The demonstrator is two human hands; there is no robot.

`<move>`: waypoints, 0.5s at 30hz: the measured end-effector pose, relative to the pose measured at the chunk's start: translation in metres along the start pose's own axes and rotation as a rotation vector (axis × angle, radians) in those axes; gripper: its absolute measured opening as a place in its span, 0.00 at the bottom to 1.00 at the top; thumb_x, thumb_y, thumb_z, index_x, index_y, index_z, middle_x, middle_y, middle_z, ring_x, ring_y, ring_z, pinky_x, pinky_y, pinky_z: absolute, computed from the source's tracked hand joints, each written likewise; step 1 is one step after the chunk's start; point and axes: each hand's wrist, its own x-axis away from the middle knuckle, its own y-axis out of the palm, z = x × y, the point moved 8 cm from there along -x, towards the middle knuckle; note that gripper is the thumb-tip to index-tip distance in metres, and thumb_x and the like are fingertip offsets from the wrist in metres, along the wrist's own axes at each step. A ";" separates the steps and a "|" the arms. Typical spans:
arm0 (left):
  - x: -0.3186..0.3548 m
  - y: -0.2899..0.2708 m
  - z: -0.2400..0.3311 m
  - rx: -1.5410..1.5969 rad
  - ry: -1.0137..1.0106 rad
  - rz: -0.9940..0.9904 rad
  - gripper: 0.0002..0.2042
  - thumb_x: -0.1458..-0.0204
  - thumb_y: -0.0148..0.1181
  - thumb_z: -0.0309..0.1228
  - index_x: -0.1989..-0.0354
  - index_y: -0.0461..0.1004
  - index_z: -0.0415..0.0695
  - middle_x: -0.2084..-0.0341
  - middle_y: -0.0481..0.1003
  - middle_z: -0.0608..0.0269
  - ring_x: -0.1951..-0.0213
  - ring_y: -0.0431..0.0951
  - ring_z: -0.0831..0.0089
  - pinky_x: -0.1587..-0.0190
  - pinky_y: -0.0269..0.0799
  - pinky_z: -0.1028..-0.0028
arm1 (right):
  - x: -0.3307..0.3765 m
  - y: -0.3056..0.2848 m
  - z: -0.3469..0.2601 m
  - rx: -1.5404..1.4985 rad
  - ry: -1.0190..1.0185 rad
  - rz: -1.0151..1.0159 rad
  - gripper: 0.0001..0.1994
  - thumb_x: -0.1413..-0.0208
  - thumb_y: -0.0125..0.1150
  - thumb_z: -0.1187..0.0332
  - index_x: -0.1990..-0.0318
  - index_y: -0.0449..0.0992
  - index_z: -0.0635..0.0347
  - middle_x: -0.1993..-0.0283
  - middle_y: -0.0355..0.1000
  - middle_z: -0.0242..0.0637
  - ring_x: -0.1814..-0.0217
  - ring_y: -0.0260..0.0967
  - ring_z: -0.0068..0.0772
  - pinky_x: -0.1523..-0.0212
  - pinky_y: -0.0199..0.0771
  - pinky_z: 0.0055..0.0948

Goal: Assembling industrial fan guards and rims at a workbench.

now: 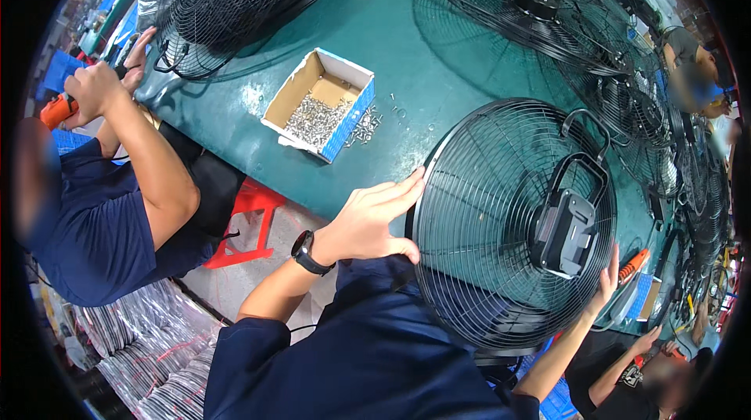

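A round black wire fan guard point(485, 209) is tilted at the front edge of the green table, close to my body. A black motor housing point(567, 232) with a bracket sits on its face, and a curved handle point(587, 129) is at its upper rim. My left hand point(375, 217), with a black watch on the wrist, holds the guard's left rim, fingers stretched along it and thumb lower down. On the lower right rim rests my right hand point(606, 283), its fingers curled around the edge and partly hidden behind the wires.
A cardboard box point(360, 76) of small screws stands left of the guard, with loose screws point(364, 129) beside it. Stacked fan guards point(235, 5) and assembled fans point(540, 5) lie farther back. Co-workers point(102, 209) work at left and right. An orange-handled tool point(634, 265) lies at right.
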 end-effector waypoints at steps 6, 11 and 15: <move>-0.004 0.002 0.004 0.044 0.029 -0.087 0.55 0.78 0.72 0.52 0.39 0.57 0.31 0.39 0.58 0.44 0.62 0.74 0.60 0.57 0.72 0.70 | 0.003 -0.012 0.011 -0.026 0.006 0.006 0.36 0.49 0.50 0.57 0.36 0.53 0.74 0.32 0.51 0.50 0.27 0.43 0.40 0.30 0.33 0.35; -0.005 0.007 -0.003 0.041 -0.083 -0.130 0.56 0.81 0.77 0.41 0.37 0.54 0.34 0.37 0.55 0.46 0.53 0.73 0.60 0.53 0.70 0.70 | -0.007 -0.001 0.012 -0.218 0.068 0.021 0.34 0.49 0.51 0.62 0.37 0.54 0.74 0.33 0.54 0.50 0.30 0.49 0.39 0.31 0.40 0.34; -0.037 0.005 -0.023 0.234 -0.233 -0.180 0.55 0.81 0.76 0.29 0.37 0.52 0.32 0.35 0.53 0.45 0.74 0.67 0.75 0.60 0.71 0.76 | -0.029 0.012 0.015 -0.370 0.123 0.058 0.31 0.49 0.50 0.69 0.37 0.56 0.75 0.34 0.56 0.49 0.32 0.54 0.36 0.33 0.48 0.31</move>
